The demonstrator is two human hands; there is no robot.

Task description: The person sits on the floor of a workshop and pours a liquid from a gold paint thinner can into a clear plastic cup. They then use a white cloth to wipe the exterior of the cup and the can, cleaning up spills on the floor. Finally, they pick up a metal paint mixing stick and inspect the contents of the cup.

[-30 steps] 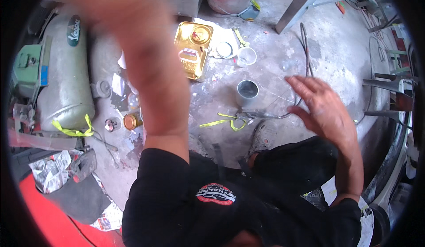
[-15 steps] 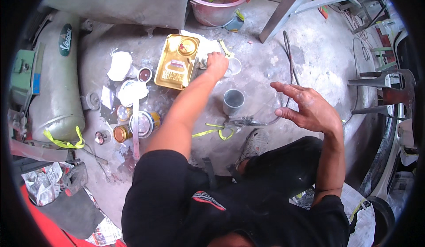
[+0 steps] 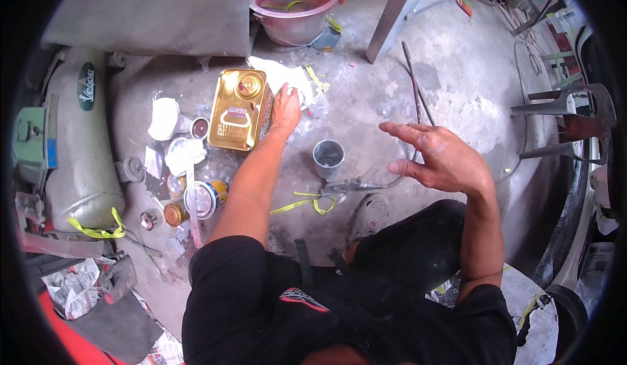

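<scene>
Left hand (image 3: pixel 285 109) is stretched far forward, fingers curled down onto a small clear plastic cup (image 3: pixel 297 94) lying on white paper (image 3: pixel 274 72) on the concrete floor (image 3: pixel 457 97), touching the right edge of the flat gold rectangular metal can (image 3: pixel 240 109); cannot tell if it's actually pinched. Right hand (image 3: pixel 439 159) hangs empty, fingers spread, well right of it. Can's long axis runs away from the body; grey cylindrical cup (image 3: pixel 328 158) sits between the hands, nearer the body.
</scene>
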